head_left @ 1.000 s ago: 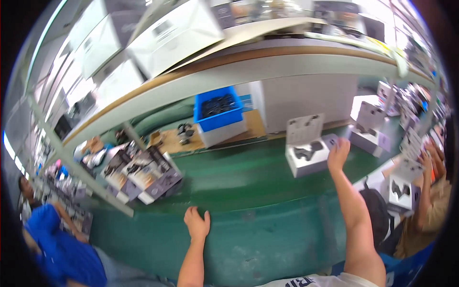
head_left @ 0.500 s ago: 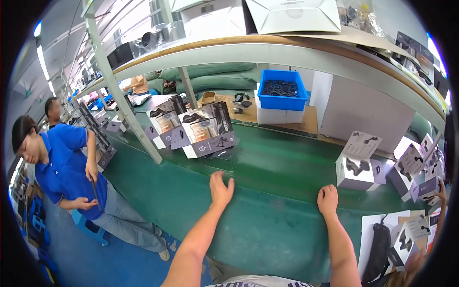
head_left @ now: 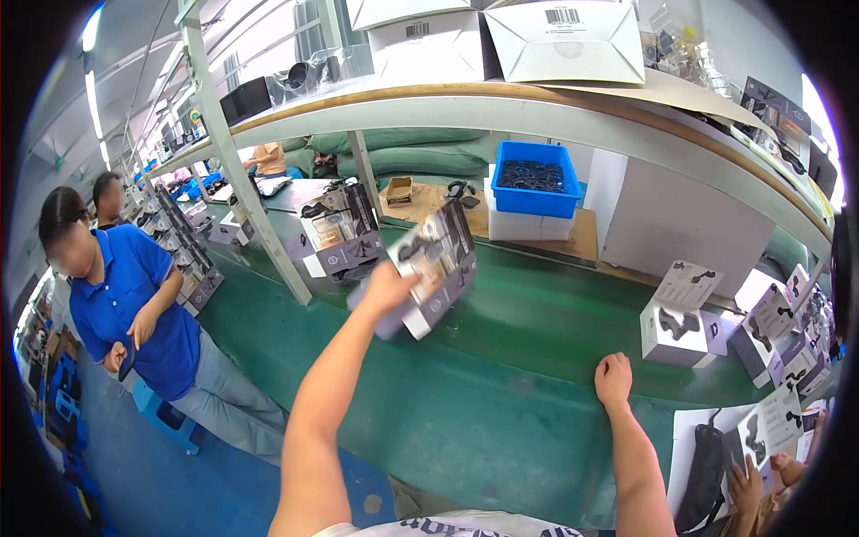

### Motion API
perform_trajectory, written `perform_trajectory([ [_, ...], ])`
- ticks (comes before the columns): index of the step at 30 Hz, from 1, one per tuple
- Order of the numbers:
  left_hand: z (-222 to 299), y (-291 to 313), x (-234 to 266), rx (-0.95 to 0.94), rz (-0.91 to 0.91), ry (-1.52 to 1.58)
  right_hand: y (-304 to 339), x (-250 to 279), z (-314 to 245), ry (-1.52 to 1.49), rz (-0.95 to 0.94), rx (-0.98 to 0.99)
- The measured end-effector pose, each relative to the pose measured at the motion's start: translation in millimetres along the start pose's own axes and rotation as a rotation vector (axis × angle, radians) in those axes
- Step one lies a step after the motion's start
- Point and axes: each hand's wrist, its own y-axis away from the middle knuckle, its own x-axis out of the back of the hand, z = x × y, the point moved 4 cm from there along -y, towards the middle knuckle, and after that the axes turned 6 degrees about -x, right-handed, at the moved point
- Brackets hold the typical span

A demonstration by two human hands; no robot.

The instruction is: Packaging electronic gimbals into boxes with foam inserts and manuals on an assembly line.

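My left hand grips a printed carton in black, white and purple by its left side. The carton is tilted, blurred by motion, and has an open flap. Whether its bottom edge touches the green bench I cannot tell. My right hand rests on the bench with its fingers curled in, and nothing shows in it. Beyond it to the right stands an open white box with a black part in it. Left of the gripped carton stands a similar carton.
A blue bin of small black parts stands on a white box at the back. A shelf beam crosses overhead. On the left is a person in a blue shirt. At lower right, another person's hand touches an open box beside a black pouch.
My left hand has reached forward and left and taken hold of the nearer carton, which has moved and tilted. My right hand stays on the bench. Another person's hands now show at the lower-right box.
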Motion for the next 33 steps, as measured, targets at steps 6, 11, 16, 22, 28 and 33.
perform_trajectory([
  [6, 107, 172, -26, -0.225, -0.721, 0.158, 1, 6, -20, -0.044, 0.008, 0.098],
  [11, 97, 247, -21, -0.606, -0.724, -0.018, 6, 16, -73, -0.239, -0.063, 0.147],
  [16, 30, 297, 13, -0.693, -0.482, -0.251, 65, 68, -193, -1.059, -0.829, 0.262],
  [22, 0, 376, -18, -0.574, -0.233, -0.146, 121, 58, -277, -0.609, -0.875, 0.343],
  [28, -27, 370, -13, -0.468, 0.207, -0.299, 85, -18, -312, -1.012, -1.440, 0.252],
  [33, -48, 355, -3, -0.349, 0.190, -0.260, -86, -168, -256, -1.040, -1.090, -0.614],
])
